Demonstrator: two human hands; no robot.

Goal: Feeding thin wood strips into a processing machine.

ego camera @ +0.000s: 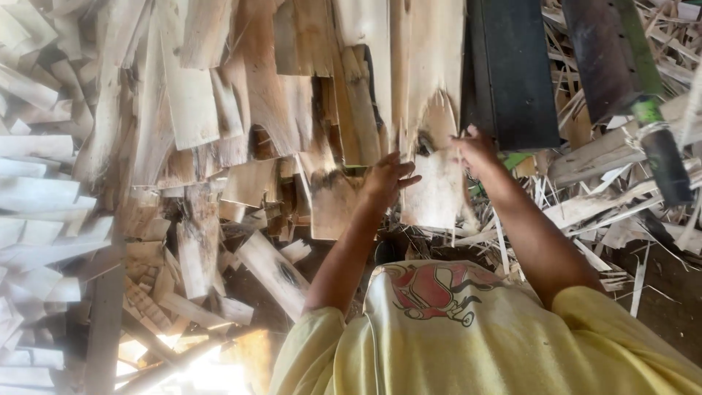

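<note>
Both hands on one veneer sheet [439, 186], centre frame, just left of a dark machine block [512, 69]. The sheet is thin, pale wood, long grain, top edge ragged and torn, with a split near the top. Right hand [475, 150] pinches its upper right edge. Left hand [387, 179] lies with fingers spread against its left edge; can't tell if it actually grips. Hands are apart, one per side. More veneer scraps [197, 110] are heaped to the left, thin offcut strips [607, 212] to the right.
</note>
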